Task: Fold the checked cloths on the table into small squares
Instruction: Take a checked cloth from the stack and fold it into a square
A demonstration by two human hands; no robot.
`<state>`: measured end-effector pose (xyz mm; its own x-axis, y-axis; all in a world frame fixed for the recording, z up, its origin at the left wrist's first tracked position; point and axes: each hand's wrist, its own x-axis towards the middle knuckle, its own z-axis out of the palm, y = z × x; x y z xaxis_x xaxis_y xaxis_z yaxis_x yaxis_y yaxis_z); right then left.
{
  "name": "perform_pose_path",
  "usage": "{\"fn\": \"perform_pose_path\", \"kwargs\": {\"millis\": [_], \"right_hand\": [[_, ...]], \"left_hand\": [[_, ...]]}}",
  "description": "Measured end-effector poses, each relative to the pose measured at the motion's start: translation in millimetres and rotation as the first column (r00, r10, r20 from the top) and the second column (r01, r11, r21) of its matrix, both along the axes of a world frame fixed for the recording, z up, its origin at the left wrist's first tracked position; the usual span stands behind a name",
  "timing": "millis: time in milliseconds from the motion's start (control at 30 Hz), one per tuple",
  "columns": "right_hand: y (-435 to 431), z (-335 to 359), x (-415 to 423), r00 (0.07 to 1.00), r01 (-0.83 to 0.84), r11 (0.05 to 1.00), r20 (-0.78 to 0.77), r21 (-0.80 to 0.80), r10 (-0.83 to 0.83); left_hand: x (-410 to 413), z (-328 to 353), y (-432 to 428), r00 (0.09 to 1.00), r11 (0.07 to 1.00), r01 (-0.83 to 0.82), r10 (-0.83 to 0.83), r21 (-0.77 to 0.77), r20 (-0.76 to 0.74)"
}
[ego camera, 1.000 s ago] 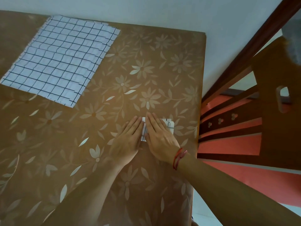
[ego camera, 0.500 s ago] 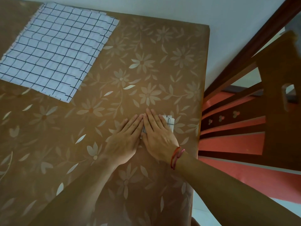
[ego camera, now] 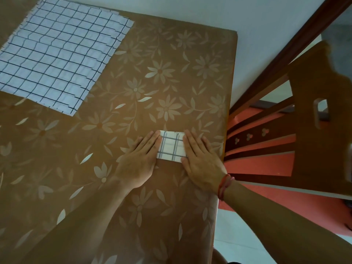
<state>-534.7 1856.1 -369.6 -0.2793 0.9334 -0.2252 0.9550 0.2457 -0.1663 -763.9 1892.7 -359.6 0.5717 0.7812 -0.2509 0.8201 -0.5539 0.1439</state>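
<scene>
Home dining room, floral-clothed table (ego camera: pixel 171 73), carved wooden chair (ego camera: pixel 314 130)

Dim, warm cast, soft shadows, wide-angle edge bending, slightly soft focus

The surface (ego camera: pixel 171 73) is brown, patterned with pale flowers. Just past its right edge stands a wooden chair (ego camera: pixel 314 149), a dark rail (ego camera: pixel 285 60) slanting behind it across a pale wall (ego camera: pixel 209 12).
</scene>
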Motion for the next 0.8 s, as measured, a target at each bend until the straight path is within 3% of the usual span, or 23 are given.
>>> {"fn": "perform_pose_path", "kwargs": {"millis": [267,400,500,600,667,733,800], "right_hand": [[-4,6,11,1.0,0.007,0.998,0.002,-0.059,-0.007],[-1,14,16,0.999,-0.014,0.998,-0.04,-0.055,0.011],[1,19,14,0.998,-0.01,0.999,-0.056,-0.045,0.007],[2,28,11,0.976,0.08,0.997,-0.202,-0.014,-0.081],[3,38,8,0.897,0.212,0.976,-0.387,-0.049,-0.214],[6,50,4,0.722,0.36,0.916,-0.57,-0.175,-0.393],[8,59,0,0.516,0.493,0.829,-0.678,-0.265,-0.523]], "left_hand": [[2,4,-1,1.0,1.0,-0.016,0.016,-0.019,0.019],[6,11,5,0.961,0.981,-0.13,0.16,-0.142,0.225],[9,18,7,0.868,0.931,-0.246,0.335,-0.271,0.366],[12,29,7,0.701,0.833,-0.406,0.548,-0.376,0.457],[13,37,7,0.488,0.733,-0.445,0.68,-0.514,0.548],[14,43,8,0.242,0.6,-0.433,0.796,-0.673,0.555],[16,46,9,0.053,0.473,-0.455,0.86,-0.755,0.507]]}}
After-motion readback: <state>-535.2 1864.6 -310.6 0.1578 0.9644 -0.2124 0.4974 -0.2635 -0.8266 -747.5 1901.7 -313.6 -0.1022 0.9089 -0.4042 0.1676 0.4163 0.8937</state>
